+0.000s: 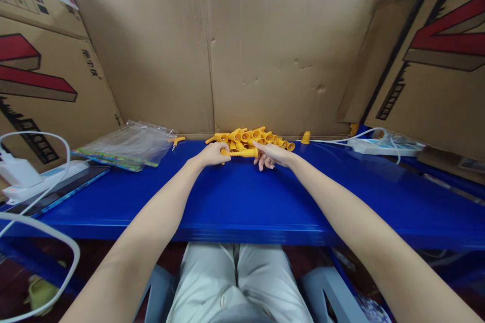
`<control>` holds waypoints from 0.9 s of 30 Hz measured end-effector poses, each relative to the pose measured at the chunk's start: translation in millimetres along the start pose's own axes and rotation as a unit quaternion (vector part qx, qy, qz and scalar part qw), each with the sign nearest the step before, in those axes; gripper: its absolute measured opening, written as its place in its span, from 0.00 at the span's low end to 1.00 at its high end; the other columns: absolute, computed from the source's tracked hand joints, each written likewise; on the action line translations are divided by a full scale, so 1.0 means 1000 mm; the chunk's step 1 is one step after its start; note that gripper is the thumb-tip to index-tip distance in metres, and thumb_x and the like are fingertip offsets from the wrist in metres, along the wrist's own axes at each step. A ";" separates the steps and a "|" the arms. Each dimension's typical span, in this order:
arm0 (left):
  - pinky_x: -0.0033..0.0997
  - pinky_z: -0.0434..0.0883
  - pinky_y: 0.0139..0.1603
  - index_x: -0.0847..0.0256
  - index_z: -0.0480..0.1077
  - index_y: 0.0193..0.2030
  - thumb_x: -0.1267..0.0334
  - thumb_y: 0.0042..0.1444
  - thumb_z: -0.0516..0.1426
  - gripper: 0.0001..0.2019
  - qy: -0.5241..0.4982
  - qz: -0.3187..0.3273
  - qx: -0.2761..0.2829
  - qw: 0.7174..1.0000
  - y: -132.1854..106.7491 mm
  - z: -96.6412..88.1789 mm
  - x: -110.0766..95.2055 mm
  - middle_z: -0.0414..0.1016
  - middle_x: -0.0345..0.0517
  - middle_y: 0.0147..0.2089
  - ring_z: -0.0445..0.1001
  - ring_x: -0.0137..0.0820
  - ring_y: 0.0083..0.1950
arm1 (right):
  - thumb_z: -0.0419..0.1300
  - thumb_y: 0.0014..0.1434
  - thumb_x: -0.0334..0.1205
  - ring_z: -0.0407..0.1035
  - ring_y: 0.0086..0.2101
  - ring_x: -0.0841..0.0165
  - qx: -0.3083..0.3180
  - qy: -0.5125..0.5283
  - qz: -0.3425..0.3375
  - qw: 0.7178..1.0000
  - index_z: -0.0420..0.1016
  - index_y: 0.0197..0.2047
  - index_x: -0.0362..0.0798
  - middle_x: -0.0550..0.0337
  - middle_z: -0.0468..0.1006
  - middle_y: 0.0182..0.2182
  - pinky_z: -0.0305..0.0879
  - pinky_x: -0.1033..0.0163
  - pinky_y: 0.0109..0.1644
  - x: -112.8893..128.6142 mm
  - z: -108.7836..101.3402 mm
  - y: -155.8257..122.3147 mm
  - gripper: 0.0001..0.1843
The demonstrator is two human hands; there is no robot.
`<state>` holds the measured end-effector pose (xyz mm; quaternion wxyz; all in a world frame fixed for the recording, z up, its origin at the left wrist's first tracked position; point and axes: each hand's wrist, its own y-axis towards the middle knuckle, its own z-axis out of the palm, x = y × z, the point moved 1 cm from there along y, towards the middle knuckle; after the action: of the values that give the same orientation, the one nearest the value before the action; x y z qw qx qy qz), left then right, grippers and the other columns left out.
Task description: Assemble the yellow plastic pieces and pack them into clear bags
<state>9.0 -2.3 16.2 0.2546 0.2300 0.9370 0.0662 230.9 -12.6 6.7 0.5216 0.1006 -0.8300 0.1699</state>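
A heap of small yellow plastic parts [252,137] lies at the back of the blue table [242,197], against a cardboard wall. My left hand [214,154] is closed on one end of a long yellow part [244,152] held level just in front of the heap. At that part's other end is my right hand [271,155], with its index finger stretched out onto the part and the other fingers curled down toward the table. One single yellow part [305,137] stands apart to the right, and another [177,140] lies to the left.
Clear plastic bags [131,144] lie at the left. A white charger with cable [17,171] sits on a dark tablet [60,189] at the far left. A white power strip [382,146] lies at the right. Cardboard walls [212,55] enclose the table.
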 end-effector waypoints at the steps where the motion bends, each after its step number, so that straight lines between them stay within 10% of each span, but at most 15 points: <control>1: 0.26 0.59 0.26 0.60 0.68 0.31 0.64 0.41 0.56 0.08 -0.002 -0.001 0.002 1.000 0.000 0.000 0.000 0.67 0.35 0.20 0.66 0.28 0.24 | 0.39 0.63 0.60 0.53 0.08 0.78 -0.003 -0.005 0.001 1.000 0.70 0.26 0.40 0.53 0.72 0.13 0.47 0.71 0.10 0.000 0.001 0.000 0.34; 10: 0.25 0.58 0.26 0.60 0.67 0.31 0.62 0.39 0.58 0.10 0.004 -0.003 0.012 1.000 0.002 0.000 0.003 0.68 0.35 0.21 0.67 0.28 0.25 | 0.34 0.61 0.64 0.54 0.09 0.78 0.009 -0.015 0.026 1.000 0.68 0.31 0.42 0.54 0.72 0.15 0.48 0.71 0.10 0.002 -0.003 0.000 0.36; 17: 0.27 0.59 0.29 0.60 0.68 0.33 0.53 0.41 0.60 0.15 0.052 0.005 -0.001 0.999 0.004 0.000 0.005 0.70 0.39 0.26 0.68 0.31 0.30 | 0.65 0.52 0.43 0.73 0.25 0.73 0.042 0.048 -0.043 0.997 0.62 0.43 0.46 0.54 0.77 0.35 0.70 0.69 0.26 -0.001 -0.013 -0.002 0.20; 27: 0.26 0.58 0.30 0.59 0.67 0.31 0.50 0.41 0.60 0.16 0.048 0.020 -0.011 0.999 0.005 0.000 0.007 0.69 0.38 0.26 0.67 0.30 0.30 | 0.63 0.55 0.44 0.73 0.25 0.74 0.033 0.040 -0.060 0.997 0.69 0.36 0.41 0.49 0.79 0.36 0.70 0.72 0.27 -0.001 -0.013 -0.001 0.13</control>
<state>5.7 5.6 14.6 0.2103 0.2422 0.9426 0.0924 242.9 -8.5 10.9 0.5603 0.1605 -0.7948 0.1690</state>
